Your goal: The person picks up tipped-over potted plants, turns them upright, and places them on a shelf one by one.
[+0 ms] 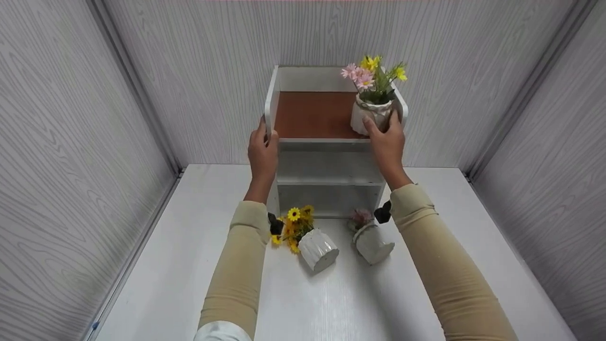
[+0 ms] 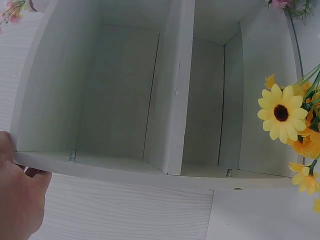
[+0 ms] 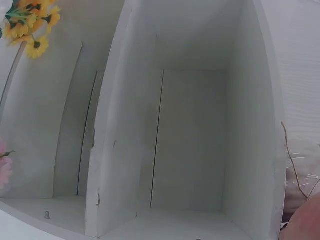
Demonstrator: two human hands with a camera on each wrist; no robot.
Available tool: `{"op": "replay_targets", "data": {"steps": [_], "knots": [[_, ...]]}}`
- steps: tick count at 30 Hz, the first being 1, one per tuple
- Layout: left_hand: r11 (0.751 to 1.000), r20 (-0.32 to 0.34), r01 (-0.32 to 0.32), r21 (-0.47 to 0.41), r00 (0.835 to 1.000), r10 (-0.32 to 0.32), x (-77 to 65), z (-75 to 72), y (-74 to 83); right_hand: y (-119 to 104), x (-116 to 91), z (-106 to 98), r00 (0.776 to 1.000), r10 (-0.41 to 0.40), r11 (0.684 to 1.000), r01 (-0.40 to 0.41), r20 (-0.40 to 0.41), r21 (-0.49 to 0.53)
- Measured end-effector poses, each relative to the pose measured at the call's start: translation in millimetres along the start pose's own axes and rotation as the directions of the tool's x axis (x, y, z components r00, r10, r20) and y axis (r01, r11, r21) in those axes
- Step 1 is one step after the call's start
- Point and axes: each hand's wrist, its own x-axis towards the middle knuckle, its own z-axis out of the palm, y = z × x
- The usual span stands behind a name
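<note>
A small white shelf unit with a brown top board stands at the back of the table. My left hand grips its left side panel; the left wrist view shows that hand at the panel's edge. At the right end of the top board, my right hand holds a white flower pot upright between thumb and fingers. Pink and yellow artificial flowers rise from it. In the right wrist view, only part of this hand and the twine-tied pot appear.
Two more white pots lie tipped over before the shelf: one with yellow sunflowers, the other with pink flowers. Two lower compartments open toward me. Grey wood-grain walls enclose the white table.
</note>
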Motion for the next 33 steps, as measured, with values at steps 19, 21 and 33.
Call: {"op": "replay_targets", "data": {"steps": [19,21,33], "knots": [[1.000,-0.003,-0.001,-0.025,1.000,0.001,-1.3,0.7,1.6,57,-95,-57,0.985,-0.152,0.981,0.161,0.088,-0.111],[1.000,-0.005,-0.001,-0.017,1.000,0.001,-1.2,0.6,1.5,66,-104,-64,0.986,-0.122,0.980,0.138,0.112,-0.142],[1.000,-0.006,-0.004,-0.004,1.000,0.004,-0.9,1.3,0.5,114,-149,-87,0.966,0.132,0.951,-0.060,0.224,-0.303]]}}
